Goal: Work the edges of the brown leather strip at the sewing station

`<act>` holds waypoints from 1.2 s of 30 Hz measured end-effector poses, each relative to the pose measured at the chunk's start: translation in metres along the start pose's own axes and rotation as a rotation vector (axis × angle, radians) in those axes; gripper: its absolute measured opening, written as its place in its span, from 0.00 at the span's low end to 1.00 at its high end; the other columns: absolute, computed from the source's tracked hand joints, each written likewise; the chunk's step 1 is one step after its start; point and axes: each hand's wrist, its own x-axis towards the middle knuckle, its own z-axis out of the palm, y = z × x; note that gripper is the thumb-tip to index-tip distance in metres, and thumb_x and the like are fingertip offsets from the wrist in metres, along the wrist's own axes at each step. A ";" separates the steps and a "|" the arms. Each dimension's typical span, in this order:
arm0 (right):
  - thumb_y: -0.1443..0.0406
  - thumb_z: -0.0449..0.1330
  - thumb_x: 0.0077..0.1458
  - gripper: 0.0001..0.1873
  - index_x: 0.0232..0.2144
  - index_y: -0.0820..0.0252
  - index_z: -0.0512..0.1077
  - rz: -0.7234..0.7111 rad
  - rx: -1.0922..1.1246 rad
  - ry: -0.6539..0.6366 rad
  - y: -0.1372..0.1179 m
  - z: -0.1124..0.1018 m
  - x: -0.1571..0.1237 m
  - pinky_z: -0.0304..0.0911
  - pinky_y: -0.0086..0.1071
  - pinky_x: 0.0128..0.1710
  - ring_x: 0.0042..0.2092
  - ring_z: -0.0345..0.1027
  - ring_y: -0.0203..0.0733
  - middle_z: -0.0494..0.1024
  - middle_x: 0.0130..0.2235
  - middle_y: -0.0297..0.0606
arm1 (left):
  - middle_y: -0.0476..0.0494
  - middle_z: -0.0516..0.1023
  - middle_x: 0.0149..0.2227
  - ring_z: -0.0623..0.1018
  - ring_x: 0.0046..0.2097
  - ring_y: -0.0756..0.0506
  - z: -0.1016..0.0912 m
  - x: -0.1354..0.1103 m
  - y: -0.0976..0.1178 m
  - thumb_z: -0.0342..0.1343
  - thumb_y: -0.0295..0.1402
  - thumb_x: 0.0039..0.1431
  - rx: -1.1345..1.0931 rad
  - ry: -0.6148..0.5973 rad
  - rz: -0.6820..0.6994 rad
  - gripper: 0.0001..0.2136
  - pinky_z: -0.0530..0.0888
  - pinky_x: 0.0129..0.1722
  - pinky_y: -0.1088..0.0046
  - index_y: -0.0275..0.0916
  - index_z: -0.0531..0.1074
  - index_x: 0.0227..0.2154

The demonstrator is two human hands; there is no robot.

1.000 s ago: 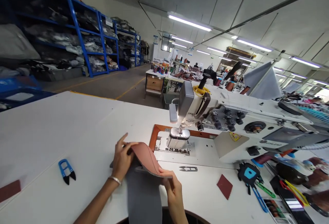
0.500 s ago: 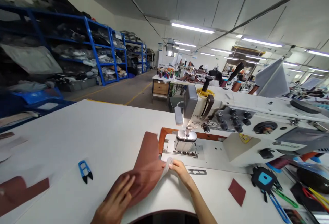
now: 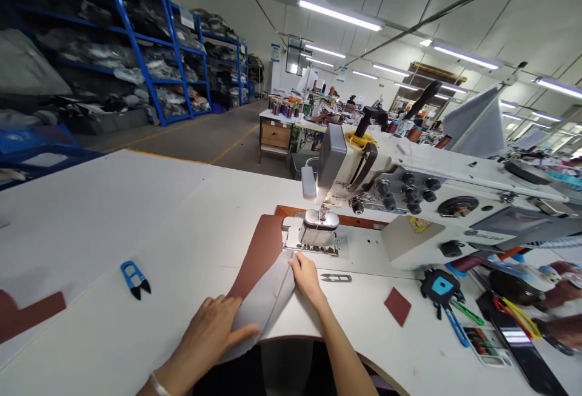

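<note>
A brown leather-like piece (image 3: 261,244) lies at the table's front edge, left of the sewing machine's post (image 3: 317,230). Its pale grey underside (image 3: 266,296) now faces up over the near part, with a seam line running along it. My left hand (image 3: 207,329) rests on the near left part, fingers stretched and thumb apart. At the far right edge of the grey side, my right hand (image 3: 307,276) pinches the piece between thumb and fingers, just in front of the post. Metal thread snips (image 3: 336,278) lie right of that hand.
Blue-handled snips (image 3: 133,278) lie at left, brown pieces (image 3: 40,317) beyond them. The sewing machine (image 3: 409,177) stands at right. A brown square scrap (image 3: 398,306), a black-and-blue tape measure (image 3: 441,287) and a phone (image 3: 527,347) lie at right. Blue shelves (image 3: 145,74) stand behind.
The near part of the brown piece has been folded over, so its grey side shows. My left hand now lies on that grey side; my right hand still pinches the edge. The view has shifted.
</note>
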 end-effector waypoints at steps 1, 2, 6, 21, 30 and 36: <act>0.58 0.51 0.56 0.10 0.26 0.55 0.63 0.006 -0.005 0.013 -0.002 0.001 0.000 0.52 0.35 0.37 0.32 0.60 0.44 0.66 0.26 0.34 | 0.36 0.82 0.39 0.77 0.50 0.25 0.006 0.004 0.005 0.68 0.51 0.41 -0.104 -0.029 -0.028 0.21 0.68 0.54 0.48 0.41 0.78 0.33; 0.58 0.50 0.57 0.10 0.28 0.55 0.65 0.010 -0.005 0.028 -0.004 0.001 -0.001 0.54 0.35 0.38 0.34 0.62 0.45 0.69 0.28 0.36 | 0.36 0.81 0.45 0.76 0.53 0.27 0.014 0.008 0.009 0.67 0.50 0.44 -0.234 -0.108 -0.053 0.24 0.68 0.57 0.49 0.41 0.77 0.41; 0.57 0.47 0.62 0.18 0.49 0.58 0.66 0.003 0.051 0.180 -0.007 -0.012 -0.015 0.60 0.38 0.47 0.42 0.69 0.45 0.74 0.49 0.45 | 0.36 0.82 0.47 0.79 0.51 0.33 0.045 0.029 0.012 0.67 0.48 0.47 -0.747 -0.478 -0.094 0.30 0.75 0.50 0.59 0.35 0.73 0.50; 0.51 0.63 0.48 0.18 0.29 0.57 0.63 0.323 0.722 -0.519 -0.021 -0.024 -0.082 0.52 0.27 0.21 0.19 0.59 0.32 0.72 0.21 0.29 | 0.40 0.83 0.42 0.81 0.42 0.41 0.055 0.037 -0.004 0.68 0.45 0.51 -0.929 -0.492 -0.169 0.28 0.76 0.42 0.68 0.33 0.72 0.50; 0.60 0.68 0.44 0.12 0.25 0.62 0.71 0.202 0.482 -0.256 -0.013 -0.018 -0.084 0.46 0.26 0.24 0.24 0.51 0.29 0.63 0.21 0.26 | 0.39 0.82 0.49 0.78 0.53 0.35 0.057 0.031 0.001 0.67 0.48 0.51 -0.817 -0.417 -0.083 0.26 0.75 0.54 0.62 0.36 0.74 0.48; 0.61 0.60 0.45 0.09 0.27 0.58 0.64 0.401 0.710 -0.528 -0.020 -0.033 -0.086 0.49 0.24 0.16 0.15 0.57 0.30 0.72 0.18 0.28 | 0.35 0.81 0.51 0.79 0.51 0.34 0.059 0.029 -0.005 0.66 0.49 0.51 -0.853 -0.446 -0.130 0.30 0.76 0.51 0.60 0.33 0.71 0.52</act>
